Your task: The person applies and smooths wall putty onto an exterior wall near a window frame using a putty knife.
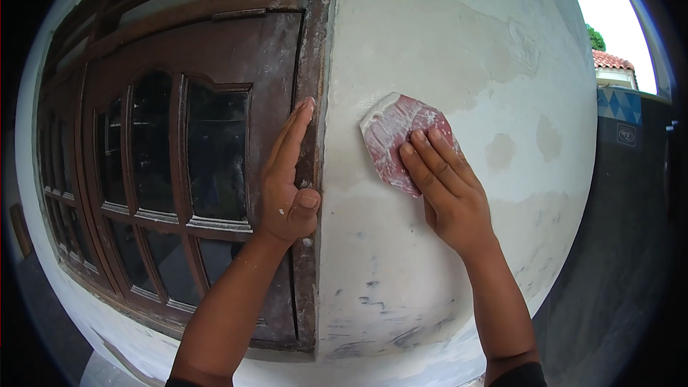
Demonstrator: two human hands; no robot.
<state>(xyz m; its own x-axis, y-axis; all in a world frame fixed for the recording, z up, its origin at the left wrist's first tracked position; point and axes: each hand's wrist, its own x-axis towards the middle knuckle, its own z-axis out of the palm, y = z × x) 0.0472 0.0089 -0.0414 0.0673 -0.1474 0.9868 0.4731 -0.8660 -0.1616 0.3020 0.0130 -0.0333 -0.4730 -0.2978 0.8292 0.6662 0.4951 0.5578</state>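
Observation:
Against the pale, patchy wall (401, 244), my right hand (448, 193) presses a reddish flat pad (394, 143) smeared with white, its fingers lying over the pad's right part. The thumb is mostly hidden below the fingers. My left hand (290, 179) rests on edge against the brown wooden frame (309, 279) beside the wall, fingers stretched upward, thumb apart, holding nothing. White dust marks its fingertips. The pad lies to the right of my left hand, at about the same height.
Brown window shutters (276, 50) with dark glass panes (215, 150) fill the left side. Damp-looking patches (500, 152) and dark smudges mark the wall. At the far right are a dark surface (609, 244), a blue-patterned strip (620, 106) and a red tiled roof (611, 59).

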